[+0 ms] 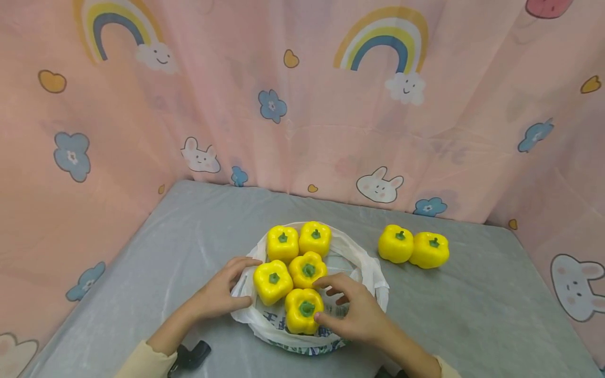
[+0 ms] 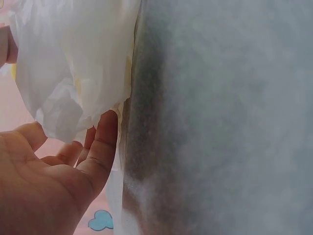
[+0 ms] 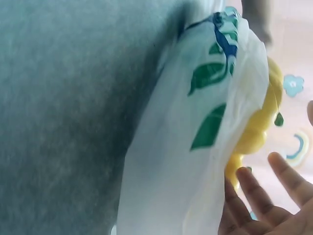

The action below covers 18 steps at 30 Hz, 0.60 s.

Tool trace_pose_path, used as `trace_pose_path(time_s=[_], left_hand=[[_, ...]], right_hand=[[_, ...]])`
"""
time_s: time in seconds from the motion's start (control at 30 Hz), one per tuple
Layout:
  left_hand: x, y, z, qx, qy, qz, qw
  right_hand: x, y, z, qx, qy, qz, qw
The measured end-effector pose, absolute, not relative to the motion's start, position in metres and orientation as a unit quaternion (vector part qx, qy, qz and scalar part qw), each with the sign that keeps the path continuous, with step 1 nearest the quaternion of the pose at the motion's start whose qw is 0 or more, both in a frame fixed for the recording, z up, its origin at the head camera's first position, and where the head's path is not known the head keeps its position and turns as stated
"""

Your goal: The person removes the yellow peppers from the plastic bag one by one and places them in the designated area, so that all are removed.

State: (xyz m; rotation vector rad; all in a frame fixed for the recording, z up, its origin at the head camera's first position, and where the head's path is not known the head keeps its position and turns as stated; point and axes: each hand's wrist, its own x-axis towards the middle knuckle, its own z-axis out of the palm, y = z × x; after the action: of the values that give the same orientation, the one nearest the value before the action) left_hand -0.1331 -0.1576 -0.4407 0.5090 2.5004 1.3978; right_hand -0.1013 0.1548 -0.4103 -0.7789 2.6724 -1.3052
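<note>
Several yellow bell peppers (image 1: 282, 244) sit stem up inside a white plastic bag (image 1: 378, 278), its mouth spread wide and its rim rolled down. At the bag's left side is my left hand (image 1: 222, 289), thumb and fingers apart, fingertips touching the plastic; the left wrist view shows them against the bag wall (image 2: 73, 58). Over the right part of the bag hovers my right hand (image 1: 359, 310), fingers spread and slightly bent. Its thumb is beside the front pepper (image 1: 302, 317) and its fingertips are near the middle pepper (image 1: 308, 269). In the right wrist view no thing lies in its fingers (image 3: 259, 191).
Two more yellow bell peppers (image 1: 396, 244) stand side by side on the grey-covered table (image 1: 472, 310), to the right of the bag. A pink patterned curtain (image 1: 321, 131) encloses the table's back and sides. A black object (image 1: 194, 357) is by the left wrist.
</note>
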Motion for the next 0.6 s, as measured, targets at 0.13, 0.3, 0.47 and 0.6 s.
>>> trace_pose_path(time_s=[0.13, 0.3, 0.47, 0.6], left_hand=[[-0.133, -0.158, -0.441, 0.176, 0.855, 0.475, 0.116], [-0.133, -0.158, -0.442, 0.180, 0.854, 0.475, 0.112], [-0.133, -0.158, -0.443, 0.179, 0.857, 0.470, 0.109], [-0.133, -0.158, -0.442, 0.178, 0.857, 0.471, 0.108]], right_hand=[[-0.100, 0.151, -0.411, -0.238, 0.891, -0.381, 0.065], [-0.099, 0.146, -0.411, -0.228, 0.908, -0.340, 0.085], [-0.098, 0.142, -0.412, -0.224, 0.916, -0.321, 0.087], [-0.097, 0.141, -0.414, -0.222, 0.920, -0.309, 0.092]])
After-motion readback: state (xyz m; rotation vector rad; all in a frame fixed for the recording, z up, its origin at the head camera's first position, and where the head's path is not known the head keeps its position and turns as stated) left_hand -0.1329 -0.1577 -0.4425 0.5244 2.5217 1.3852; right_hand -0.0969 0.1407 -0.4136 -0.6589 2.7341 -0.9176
